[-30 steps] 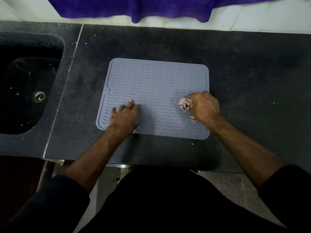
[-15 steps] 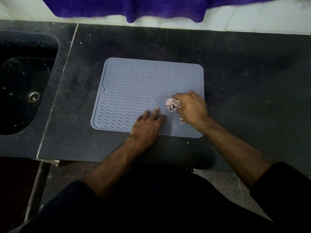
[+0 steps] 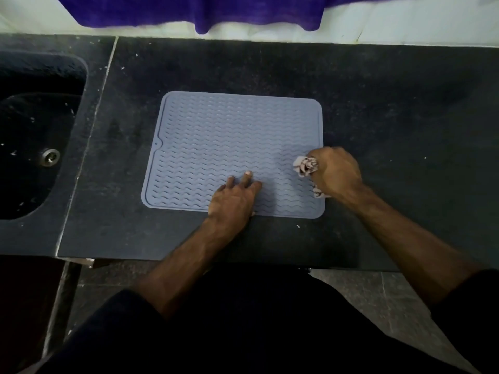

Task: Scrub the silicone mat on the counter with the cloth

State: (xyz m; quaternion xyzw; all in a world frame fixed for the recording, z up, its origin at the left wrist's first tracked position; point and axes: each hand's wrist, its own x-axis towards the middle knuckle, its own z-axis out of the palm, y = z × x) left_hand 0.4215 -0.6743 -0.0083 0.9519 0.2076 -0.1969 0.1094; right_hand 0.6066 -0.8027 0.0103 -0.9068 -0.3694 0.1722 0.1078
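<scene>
The mat point(image 3: 232, 147) lies flat on the desk point(image 3: 405, 103), right of the sink point(image 3: 35, 147). Its long axis runs left to right, parallel to the desk's front edge; the notched short side points toward the sink. The right hand point(image 3: 336, 172) has its grip closed around the bunched cloth point(image 3: 306, 165), pressed on the mat near the right edge. The left hand point(image 3: 235, 198) lies flat with an open grip, fingers spread, pinning the near edge. For good scrubbing, press the left hand firmly and stroke along the ridges, working toward the 2 far corners
</scene>
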